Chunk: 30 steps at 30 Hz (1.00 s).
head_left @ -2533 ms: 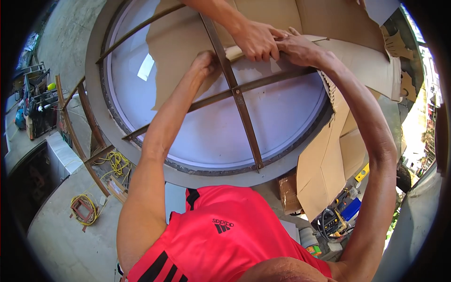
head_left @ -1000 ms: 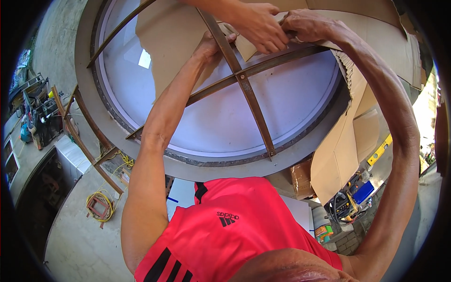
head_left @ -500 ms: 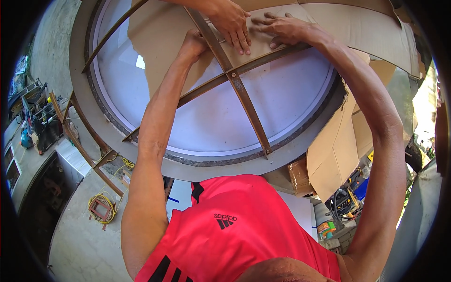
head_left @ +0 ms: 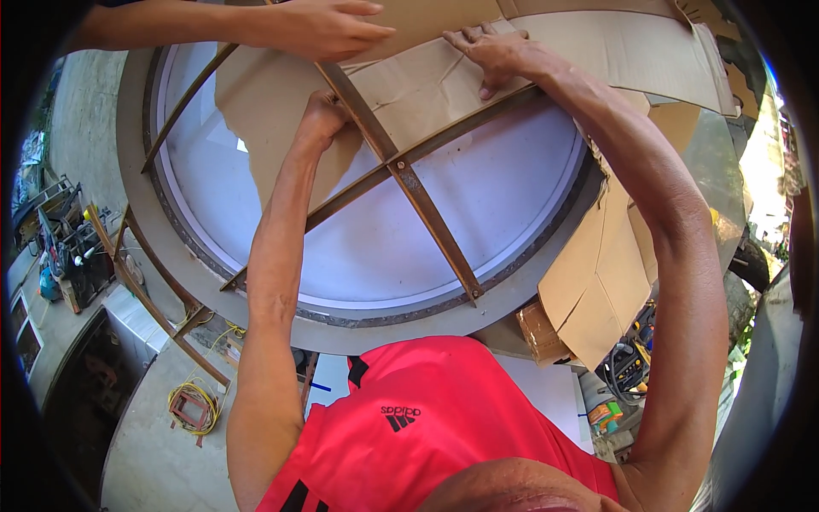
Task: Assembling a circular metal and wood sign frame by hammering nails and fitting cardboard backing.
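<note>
A round metal frame (head_left: pixel 401 339) with rusty crossed bars (head_left: pixel 415 189) lies before me, a pale translucent sheet (head_left: pixel 375 247) inside it. Cardboard (head_left: pixel 426 94) covers the far part of that sheet, passing beneath the bars. My right hand (head_left: pixel 495 58) rests on the cardboard with its fingers spread, close to the right-hand bar. My left hand (head_left: pixel 322 119) is closed against the long bar, above a torn brown piece of cardboard (head_left: pixel 273 111); what its fingers hold is hidden. Another person's hand (head_left: pixel 328 30) reaches in from the far left, fingers stretched out over the bar.
Folded cardboard (head_left: pixel 597 282) hangs at the frame's right edge, above a carton (head_left: pixel 542 335). A curved rusty frame (head_left: pixel 153 290) stands at the left, near a coiled yellow cable (head_left: pixel 193 405). Tools (head_left: pixel 627 363) lie low on the right, others (head_left: pixel 64 256) far left.
The other person's hand has lifted off the cardboard beside my right hand and moved left over the long bar. My hands keep nearly the same places; the view has shifted slightly.
</note>
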### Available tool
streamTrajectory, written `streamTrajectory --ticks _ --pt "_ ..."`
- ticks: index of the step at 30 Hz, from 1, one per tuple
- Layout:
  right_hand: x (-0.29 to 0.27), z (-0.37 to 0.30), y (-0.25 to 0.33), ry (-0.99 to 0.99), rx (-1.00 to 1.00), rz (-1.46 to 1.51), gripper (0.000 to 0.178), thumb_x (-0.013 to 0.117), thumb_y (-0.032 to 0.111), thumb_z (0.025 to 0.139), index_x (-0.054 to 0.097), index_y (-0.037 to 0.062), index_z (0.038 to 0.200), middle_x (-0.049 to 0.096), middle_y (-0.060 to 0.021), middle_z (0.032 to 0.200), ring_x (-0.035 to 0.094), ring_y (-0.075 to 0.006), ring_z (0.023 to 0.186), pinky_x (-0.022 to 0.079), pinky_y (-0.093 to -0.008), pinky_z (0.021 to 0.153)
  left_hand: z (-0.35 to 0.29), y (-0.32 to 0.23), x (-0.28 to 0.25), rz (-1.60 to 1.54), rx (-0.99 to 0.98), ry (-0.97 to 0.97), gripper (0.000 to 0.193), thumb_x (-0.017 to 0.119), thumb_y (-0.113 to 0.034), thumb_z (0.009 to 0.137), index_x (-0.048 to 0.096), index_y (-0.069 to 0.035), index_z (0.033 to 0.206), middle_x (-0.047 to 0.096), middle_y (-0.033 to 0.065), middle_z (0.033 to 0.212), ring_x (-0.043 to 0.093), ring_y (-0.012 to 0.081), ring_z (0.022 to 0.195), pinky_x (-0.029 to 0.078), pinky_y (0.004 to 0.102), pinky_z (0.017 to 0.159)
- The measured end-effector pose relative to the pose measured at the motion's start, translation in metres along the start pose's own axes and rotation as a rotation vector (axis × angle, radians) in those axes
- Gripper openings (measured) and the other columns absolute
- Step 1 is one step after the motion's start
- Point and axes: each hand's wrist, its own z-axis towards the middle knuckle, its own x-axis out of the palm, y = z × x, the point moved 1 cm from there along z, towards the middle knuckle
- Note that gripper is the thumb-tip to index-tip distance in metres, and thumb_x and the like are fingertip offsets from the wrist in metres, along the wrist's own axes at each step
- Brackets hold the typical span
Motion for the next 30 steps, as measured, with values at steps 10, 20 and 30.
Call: streamTrajectory --ticks 10,20,30 --pt "-0.006 0.026 -0.007 -0.212 -0.106 -0.099 0.107 0.087 0.031 0.072 0.023 0.0198 0.157 0.014 -0.0165 0.164 0.019 -0.0394 0.149 0.036 -0.0747 0.097 -0.010 -0.006 0.004 0.001 -0.015 0.058 0.024 0.075 0.006 0.076 0.071 0.004 0.099 0.072 0.0086 0.092 0.067 0.0160 0.078 0.056 0.0296 0.072" --pt "-0.031 0.109 0.039 -0.805 -0.133 0.082 0.093 0.072 0.052 0.082 0.023 0.0264 0.158 0.015 -0.0095 0.165 0.014 -0.0460 0.149 0.023 -0.0773 0.106 -0.009 -0.006 0.000 -0.067 -0.066 0.094 0.025 0.070 0.012 0.075 0.070 0.006 0.099 0.071 0.0100 0.091 0.067 0.0166 0.077 0.056 0.0276 0.071" --pt "-0.022 0.119 0.048 -0.590 -0.271 0.215 0.092 0.073 0.045 0.083 0.024 0.0228 0.157 0.014 -0.0024 0.166 0.008 -0.0533 0.147 0.016 -0.0710 0.114 -0.027 -0.006 0.001 -0.149 -0.092 0.132 0.022 0.064 0.013 0.081 0.068 0.007 0.103 0.071 0.0108 0.092 0.068 0.0187 0.080 0.056 0.0282 0.074"
